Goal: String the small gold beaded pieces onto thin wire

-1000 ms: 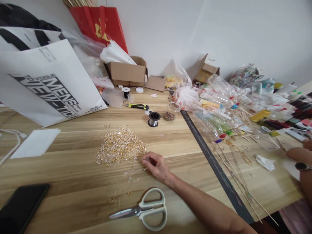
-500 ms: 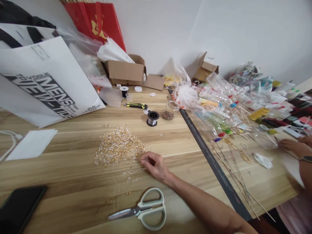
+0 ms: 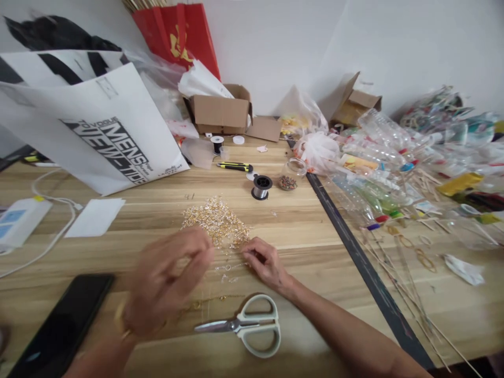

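My right hand (image 3: 264,262) rests on the wooden table at the near right edge of a pile of small gold and clear beads or charms (image 3: 216,218). Its thumb and fingertips are pinched together; what lies between them is too small to make out. A thin silvery chain (image 3: 235,266) runs up beside its thumb. Blurred by motion, my left hand (image 3: 169,278) hovers in front of the pile with thumb and fingers closed together, a gold bracelet at the wrist. Below the right hand lie scissors (image 3: 252,324) with pale handles and a fine gold chain (image 3: 214,300).
Behind the pile stand a wire spool (image 3: 261,187), a jar of small beads (image 3: 288,182) and a yellow-black box cutter (image 3: 235,166). A phone (image 3: 65,320) and white paper (image 3: 95,217) lie left. Plastic bottles (image 3: 389,152) and sticks (image 3: 409,294) crowd the right, beyond a dark strip (image 3: 354,252).
My left hand has come into view from the lower left, beside the pile. The view has shifted left, and the other person's hands at the right are out of it. My right hand stays by the pile.
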The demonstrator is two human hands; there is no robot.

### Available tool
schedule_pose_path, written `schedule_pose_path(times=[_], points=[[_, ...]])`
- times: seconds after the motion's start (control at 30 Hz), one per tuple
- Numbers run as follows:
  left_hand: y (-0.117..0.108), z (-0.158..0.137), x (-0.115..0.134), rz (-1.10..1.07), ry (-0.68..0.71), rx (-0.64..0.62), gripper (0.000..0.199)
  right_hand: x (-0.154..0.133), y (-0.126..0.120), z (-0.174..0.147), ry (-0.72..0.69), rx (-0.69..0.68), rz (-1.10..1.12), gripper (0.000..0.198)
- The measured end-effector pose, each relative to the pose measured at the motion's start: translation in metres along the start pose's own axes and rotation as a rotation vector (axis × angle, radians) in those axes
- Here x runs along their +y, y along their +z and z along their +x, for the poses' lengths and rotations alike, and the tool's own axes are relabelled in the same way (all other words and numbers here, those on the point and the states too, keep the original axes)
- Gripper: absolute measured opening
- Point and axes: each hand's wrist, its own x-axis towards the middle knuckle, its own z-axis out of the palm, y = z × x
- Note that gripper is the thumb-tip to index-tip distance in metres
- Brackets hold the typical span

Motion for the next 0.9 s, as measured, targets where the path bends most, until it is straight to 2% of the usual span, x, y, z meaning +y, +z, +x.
schedule_pose_path(times=[0.1, 0.2, 0.3, 0.43, 0.67, 0.9], points=[[0.035, 0.024, -0.027, 0.026, -0.010, -0.151, 0.028, -0.003, 0.000, -0.003, -0.126, -0.094, -0.062, 0.014], [0.066, 0.022, -0.050, 0.036, -0.019, -0.328, 0.014, -0.003, 0.002, -0.007, -0.218, -0.211, -0.155, 0.016], [0.083, 0.014, -0.062, 0.117, -0.005, -0.403, 0.011, -0.001, 0.003, -0.010, -0.267, -0.275, -0.270, 0.016], [0.091, 0.011, -0.066, 0.136, 0.024, -0.452, 0.009, 0.001, 0.004, -0.012, -0.322, -0.324, -0.364, 0.015], [0.098, 0.013, -0.067, 0.195, 0.123, -0.525, 0.010, -0.004, 0.003, -0.008, -0.386, -0.375, -0.380, 0.015], [0.100, 0.017, -0.073, 0.233, 0.158, -0.535, 0.018, -0.002, 0.003, -0.010, -0.343, -0.358, -0.403, 0.013]])
